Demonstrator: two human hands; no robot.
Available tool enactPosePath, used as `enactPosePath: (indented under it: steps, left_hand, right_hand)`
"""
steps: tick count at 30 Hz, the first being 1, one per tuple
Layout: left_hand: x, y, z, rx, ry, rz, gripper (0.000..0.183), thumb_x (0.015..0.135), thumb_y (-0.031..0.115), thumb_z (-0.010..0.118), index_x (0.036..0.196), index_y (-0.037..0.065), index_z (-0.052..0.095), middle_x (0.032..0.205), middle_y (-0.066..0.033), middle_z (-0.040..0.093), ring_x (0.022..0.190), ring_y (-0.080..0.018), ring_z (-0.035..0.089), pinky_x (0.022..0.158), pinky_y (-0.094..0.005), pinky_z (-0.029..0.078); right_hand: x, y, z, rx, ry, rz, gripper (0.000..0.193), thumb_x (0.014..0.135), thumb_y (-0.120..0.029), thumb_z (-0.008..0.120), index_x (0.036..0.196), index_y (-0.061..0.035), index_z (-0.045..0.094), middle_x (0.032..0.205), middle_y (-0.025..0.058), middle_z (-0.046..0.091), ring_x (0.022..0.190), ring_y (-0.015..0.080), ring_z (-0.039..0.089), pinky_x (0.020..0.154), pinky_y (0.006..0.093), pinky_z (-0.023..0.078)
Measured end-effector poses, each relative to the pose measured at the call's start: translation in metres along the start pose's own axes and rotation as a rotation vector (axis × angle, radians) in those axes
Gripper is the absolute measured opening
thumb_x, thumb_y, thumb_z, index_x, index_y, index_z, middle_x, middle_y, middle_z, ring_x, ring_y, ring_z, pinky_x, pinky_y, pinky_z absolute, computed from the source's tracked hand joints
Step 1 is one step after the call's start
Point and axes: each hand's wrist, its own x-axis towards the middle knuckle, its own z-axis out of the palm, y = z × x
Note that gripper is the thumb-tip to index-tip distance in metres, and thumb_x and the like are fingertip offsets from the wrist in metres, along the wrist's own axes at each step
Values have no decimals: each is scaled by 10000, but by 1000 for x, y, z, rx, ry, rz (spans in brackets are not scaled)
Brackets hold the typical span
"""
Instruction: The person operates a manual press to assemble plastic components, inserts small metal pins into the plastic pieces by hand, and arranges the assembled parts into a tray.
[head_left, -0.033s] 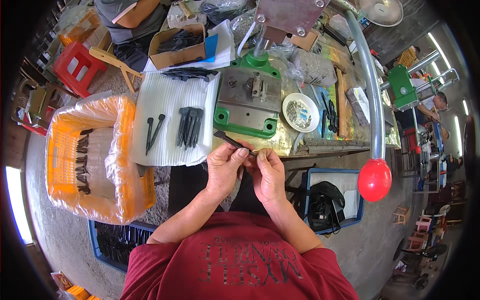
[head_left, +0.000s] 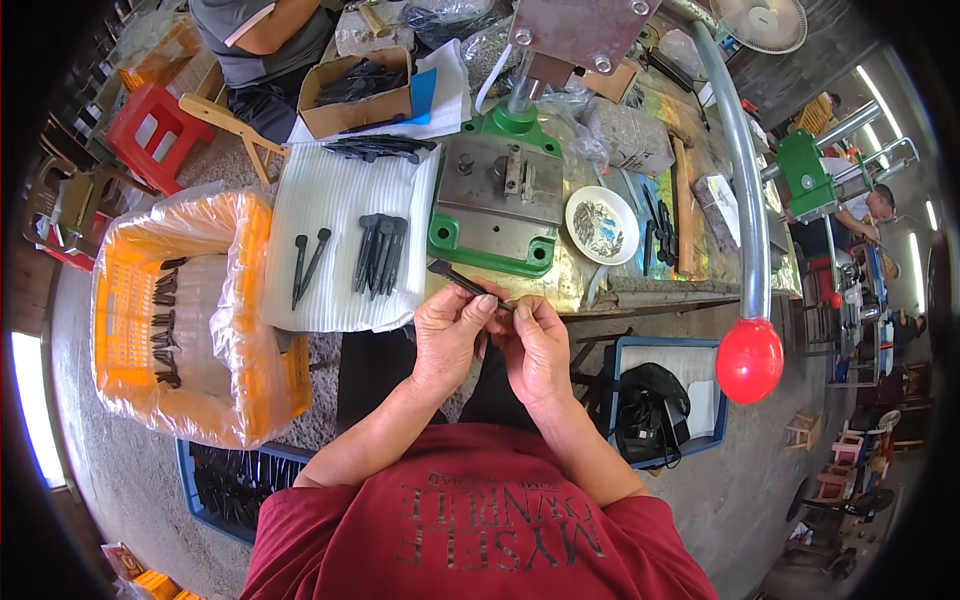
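A slim black piece with a wide flat head (head_left: 458,278) is pinched between my two hands in front of the press base. My left hand (head_left: 452,335) is closed around its middle, the head sticking out to the upper left. At its narrow end, the fingertips of my right hand (head_left: 534,348) are pressed together on it; the tip itself is hidden. Similar black pieces (head_left: 380,255) lie in a bunch on a white foam sheet (head_left: 340,205), with two more (head_left: 310,268) to their left. Beyond my hands stands the green press base (head_left: 490,262) with its steel plate (head_left: 500,190).
A white bowl of small metal parts (head_left: 628,222) stands right of the press. The press lever's red knob (head_left: 749,360) hangs at right. At left is a plastic-lined orange crate (head_left: 115,370). Blue bins (head_left: 618,352) sit below. Another person (head_left: 265,30) is at the far left.
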Motion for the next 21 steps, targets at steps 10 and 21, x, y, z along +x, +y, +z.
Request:
enactPosePath:
  steps: [10,21]
  left_hand:
    - [12,8,3,-83,-13,3,95,808,69,521,891,25,533,826,-60,574,661,-110,573,562,-219,501]
    - [74,49,15,105,-20,30,103,826,63,493,916,16,510,833,-71,564,708,-172,593,545,-221,473]
  right_hand:
    - [15,2,-5,20,-55,36,151,814,-200,547,842,-90,447,697,-6,488,614,64,453,527,177,367]
    - [19,0,-15,-113,-133,-149,191,871,-233,416,842,-46,441,683,39,443,615,130,419,553,245,322]
